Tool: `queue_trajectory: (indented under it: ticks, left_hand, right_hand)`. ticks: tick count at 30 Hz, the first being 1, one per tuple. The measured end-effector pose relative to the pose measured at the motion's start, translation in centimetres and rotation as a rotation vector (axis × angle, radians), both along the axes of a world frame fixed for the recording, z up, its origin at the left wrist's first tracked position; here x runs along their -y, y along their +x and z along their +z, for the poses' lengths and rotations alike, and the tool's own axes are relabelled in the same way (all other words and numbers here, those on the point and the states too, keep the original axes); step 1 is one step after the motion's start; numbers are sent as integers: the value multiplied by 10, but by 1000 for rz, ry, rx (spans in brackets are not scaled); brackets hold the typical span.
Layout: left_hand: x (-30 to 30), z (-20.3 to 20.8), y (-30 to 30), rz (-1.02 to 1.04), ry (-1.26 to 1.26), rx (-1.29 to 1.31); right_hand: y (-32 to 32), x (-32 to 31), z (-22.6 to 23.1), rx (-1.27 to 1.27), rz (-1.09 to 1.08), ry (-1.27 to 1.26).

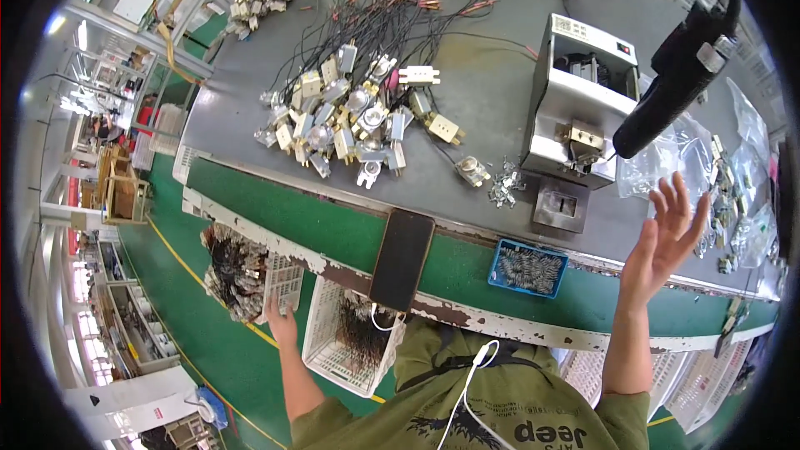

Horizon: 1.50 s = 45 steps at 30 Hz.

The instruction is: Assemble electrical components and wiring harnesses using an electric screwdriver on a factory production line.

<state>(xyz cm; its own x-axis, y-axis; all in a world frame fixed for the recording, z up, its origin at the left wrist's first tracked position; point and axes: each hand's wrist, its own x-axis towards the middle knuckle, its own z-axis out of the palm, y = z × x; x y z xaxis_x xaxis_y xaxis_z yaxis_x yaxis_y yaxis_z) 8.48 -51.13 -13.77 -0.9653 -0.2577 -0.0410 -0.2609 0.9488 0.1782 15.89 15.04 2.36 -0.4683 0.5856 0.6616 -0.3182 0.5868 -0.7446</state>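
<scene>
So the bench is a long grey table [492, 92] with a green front edge, chipped white along the lip, standing on a green floor with yellow lines. The left hand [281, 322] is down beside the bench gripping a white plastic crate [279, 279] of wired parts; can't tell how its fingers sit. The right hand [667, 242] hangs in the air, fingers spread, near a small metal press machine [575, 108]. A dark phone [402, 258] lies on the edge, a blue tray [527, 268] beside it.

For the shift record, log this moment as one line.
left hand: gripping white crate of wired parts | right hand: raised, open, empty | phone: on bench edge
</scene>
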Motion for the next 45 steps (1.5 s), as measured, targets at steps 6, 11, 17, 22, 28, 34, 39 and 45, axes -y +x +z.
queue_trajectory:
  ticks: [6,11,17,22,28,34,39,45]
  left_hand:
    - [-228,105,-50,-417,414,-422]
    - [-331,121,-33,-851,306,-158]
    - [-341,111,-23,-817,221,4]
    - [-349,106,-22,-813,159,-48]
    - [-352,108,-29,-800,179,-82]
    - [-365,93,-37,-729,221,-156]
    - [-366,92,-38,-713,255,-155]
    - [-364,93,-39,-719,271,-131]
  right_hand:
    - [13,13,-10,65,35,-34]
    - [19,26,-16,109,97,-55]
    - [31,23,-23,145,93,-149]
    - [29,24,-24,136,100,-189]
    - [28,26,-26,146,126,-219]
    - [31,29,-29,187,185,-275]
    - [31,28,-30,179,188,-286]
    - [30,28,-31,174,196,-301]
